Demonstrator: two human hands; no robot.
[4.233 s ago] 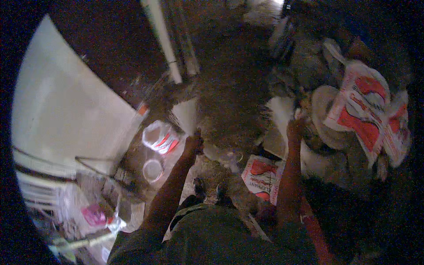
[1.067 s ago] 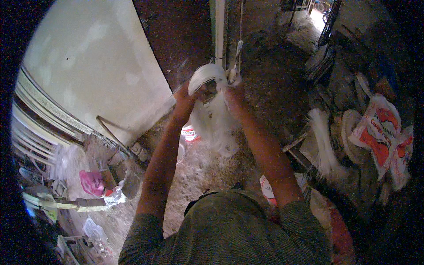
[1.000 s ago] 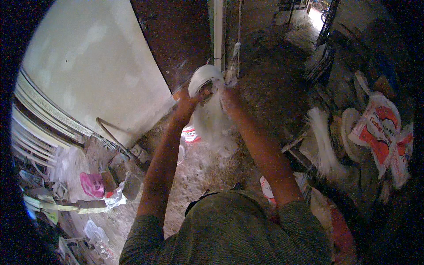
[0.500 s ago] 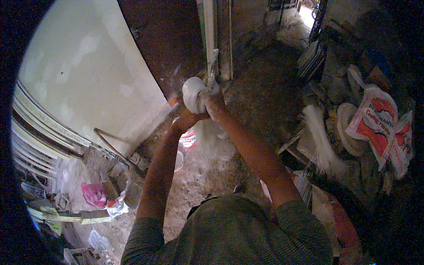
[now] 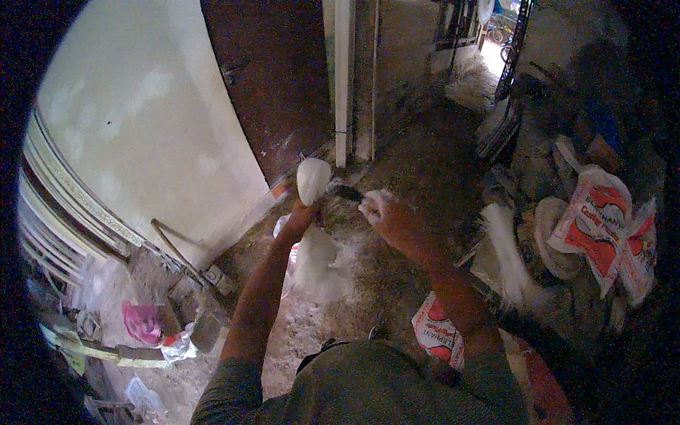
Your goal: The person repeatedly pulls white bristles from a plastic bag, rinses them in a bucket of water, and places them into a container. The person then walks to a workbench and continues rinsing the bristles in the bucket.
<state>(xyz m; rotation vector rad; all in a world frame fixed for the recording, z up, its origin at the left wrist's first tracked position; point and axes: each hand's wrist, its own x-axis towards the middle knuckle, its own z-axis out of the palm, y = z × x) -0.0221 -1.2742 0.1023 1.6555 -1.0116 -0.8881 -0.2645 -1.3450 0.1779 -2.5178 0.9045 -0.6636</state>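
Observation:
My left hand (image 5: 304, 214) is closed round a bundle of pale fibre (image 5: 313, 180). Its rounded white top stands above the fist, and loose strands hang below toward the floor. To the right, my right hand (image 5: 382, 211) is closed, dusted white at the fingers, and apart from the bundle. Out of it toward the bundle sticks a short dark tool (image 5: 347, 193), blade-like but too blurred to name. Beneath my left forearm, a white and red bag (image 5: 292, 256) shows in part behind the hanging strands.
A pale wall (image 5: 142, 142) and a dark brown panel (image 5: 273, 85) stand ahead. Long white strips (image 5: 71, 205) are stacked at left near a pink bag (image 5: 142, 322). At right lie another fibre bundle (image 5: 506, 248) and printed sacks (image 5: 595, 219). Another sack (image 5: 437, 331) lies near my right forearm.
My hands were together at the bundle and are now apart: the right has moved right and down with the dark tool. The bundle now stands upright in my left hand.

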